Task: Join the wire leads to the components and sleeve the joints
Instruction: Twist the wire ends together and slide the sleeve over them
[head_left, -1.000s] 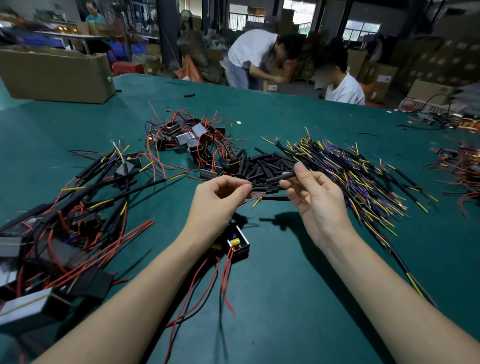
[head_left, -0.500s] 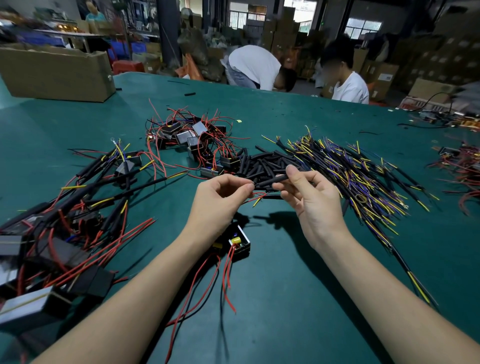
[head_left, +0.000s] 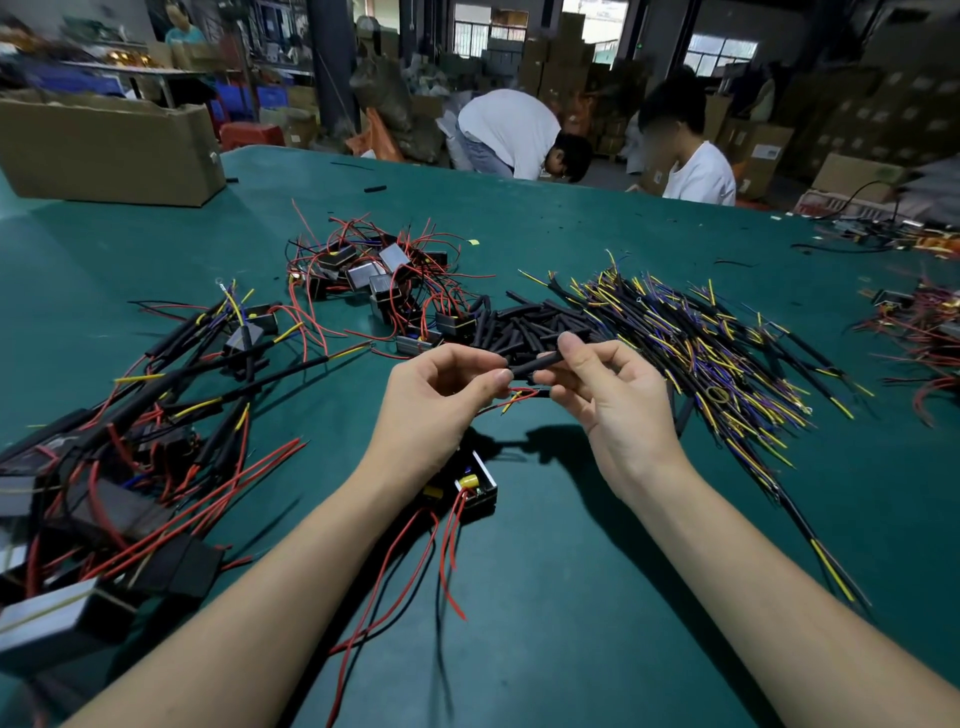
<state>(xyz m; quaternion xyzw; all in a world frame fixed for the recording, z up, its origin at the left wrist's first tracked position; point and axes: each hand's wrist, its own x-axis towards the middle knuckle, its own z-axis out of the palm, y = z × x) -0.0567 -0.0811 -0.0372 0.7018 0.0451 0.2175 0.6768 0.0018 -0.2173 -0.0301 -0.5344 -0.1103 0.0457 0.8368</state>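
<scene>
A big green worktop (head_left: 597, 571) fills most of the view. At its far left corner sits a brown cardboard box (head_left: 104, 148). Past the far edge, one person in a white shirt (head_left: 506, 130) bends down, and another person in white (head_left: 698, 174) sits beside them.

On the near left lies a big heap of black boxes with wires (head_left: 104, 467), red, black and yellow. Farther off, in the middle, is a smaller heap of little boxes with red wires (head_left: 374, 275). To the right is a wide spread of thin leads (head_left: 701, 353), yellow, purple and black. Between those two lies a pile of short black tubes (head_left: 524, 325).

Both hands are held up just above the middle of the worktop. The right hand (head_left: 618, 405) has its grip pinching one black tube (head_left: 535, 365) between thumb and fingers. The left hand (head_left: 431, 410) has its grip curled, with the fingertips pinching thin red and yellow wire ends (head_left: 517, 397) right at the tube's left end. I cannot tell if the wires are inside the tube.

Under the left wrist, on the worktop, sits one small black box (head_left: 475, 486) with a yellow part inside. Red and black wires (head_left: 447, 551) trail from it toward the near edge.
</scene>
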